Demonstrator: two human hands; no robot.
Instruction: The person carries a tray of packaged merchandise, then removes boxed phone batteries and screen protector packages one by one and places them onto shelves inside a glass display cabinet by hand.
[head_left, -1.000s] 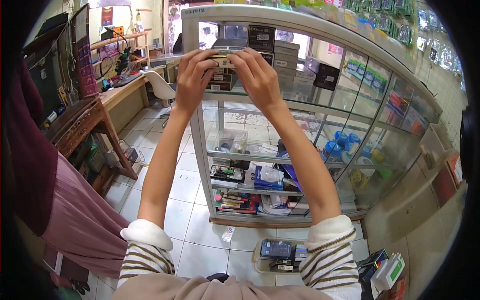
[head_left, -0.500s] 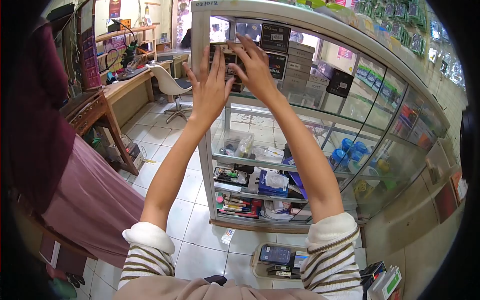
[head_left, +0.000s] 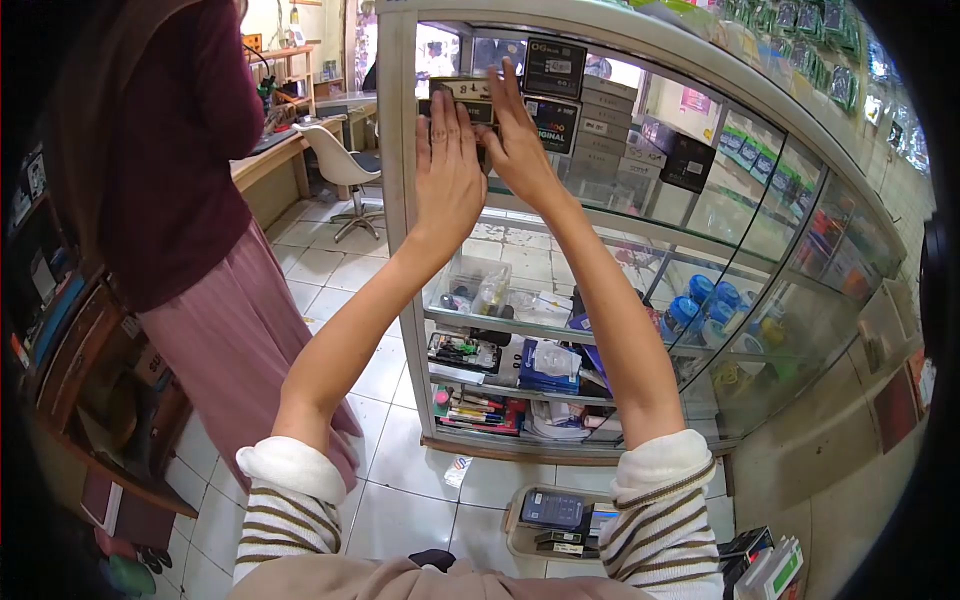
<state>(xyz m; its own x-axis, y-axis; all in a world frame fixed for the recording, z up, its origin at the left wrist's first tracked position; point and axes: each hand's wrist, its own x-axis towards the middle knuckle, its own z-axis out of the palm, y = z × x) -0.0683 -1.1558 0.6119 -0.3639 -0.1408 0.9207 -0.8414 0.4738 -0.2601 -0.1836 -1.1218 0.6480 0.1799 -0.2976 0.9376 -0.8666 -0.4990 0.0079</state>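
Note:
Inside the top shelf of the glass cabinet, my left hand (head_left: 450, 175) lies with straight fingers against the front of a stack of small dark boxes (head_left: 462, 88). My right hand (head_left: 520, 150) is at the stack's right side, its fingers stretched upward and its thumb near the front. Whether the right palm touches the boxes I cannot tell. Right of that hand stand a black box (head_left: 553, 71) and a dark box with colourful lettering (head_left: 551, 124). A column of grey boxes (head_left: 603, 130) comes after them. The lower boxes of my stack are partly hidden by my fingers.
The cabinet's frame post (head_left: 397, 150) rises left of my arms. Lower shelves hold a blue packet (head_left: 548, 368), pens and blue-lidded jars (head_left: 684, 315). A person in a maroon top (head_left: 175, 150) stands at left. On the floor sits a tray (head_left: 515, 520) of boxes.
My left hand has moved right and slightly down, its fingers drawing together against the boxes. My right hand has shifted slightly right. The person at left has moved rightward into fuller view.

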